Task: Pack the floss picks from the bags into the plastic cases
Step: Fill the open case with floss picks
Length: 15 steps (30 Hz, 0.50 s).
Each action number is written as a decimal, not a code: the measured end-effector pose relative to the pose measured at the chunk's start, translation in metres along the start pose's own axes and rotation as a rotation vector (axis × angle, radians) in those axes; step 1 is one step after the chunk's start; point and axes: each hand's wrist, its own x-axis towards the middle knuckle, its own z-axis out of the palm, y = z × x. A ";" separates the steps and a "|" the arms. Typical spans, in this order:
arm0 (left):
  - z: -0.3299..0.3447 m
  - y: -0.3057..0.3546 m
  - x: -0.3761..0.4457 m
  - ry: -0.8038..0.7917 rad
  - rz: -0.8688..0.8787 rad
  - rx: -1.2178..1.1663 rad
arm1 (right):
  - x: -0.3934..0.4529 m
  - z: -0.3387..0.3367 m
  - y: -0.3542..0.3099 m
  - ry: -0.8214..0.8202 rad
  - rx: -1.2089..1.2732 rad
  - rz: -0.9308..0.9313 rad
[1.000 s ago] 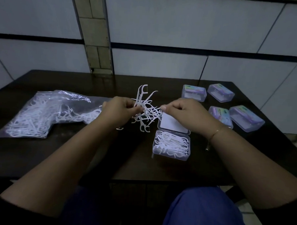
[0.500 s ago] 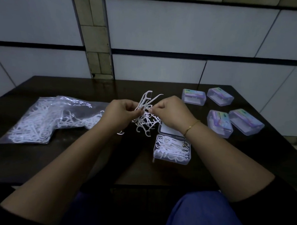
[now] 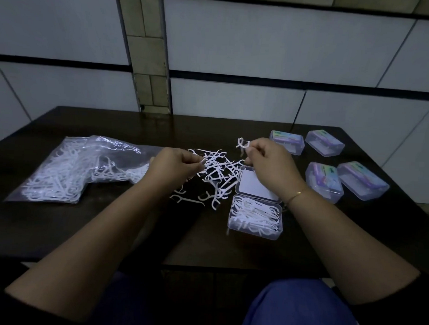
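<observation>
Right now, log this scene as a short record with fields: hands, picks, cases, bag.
left hand: left hand pinches floss picks at the edge of the loose pile
right hand: right hand pinches one floss pick lifted above the pile
loose pile: floss picks tangled on the dark table between the hands
open case: open case partly filled with picks, its lid hinged back behind it
closed cases: four closed cases to the right
bag: plastic bag of picks, lying flat at left
</observation>
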 end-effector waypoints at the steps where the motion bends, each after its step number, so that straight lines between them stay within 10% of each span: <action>1: -0.001 0.001 0.000 -0.003 0.001 -0.028 | -0.003 -0.006 0.000 -0.015 0.032 0.005; 15: 0.026 0.032 -0.019 -0.285 0.134 -0.082 | -0.042 -0.079 0.021 -0.299 -0.094 0.088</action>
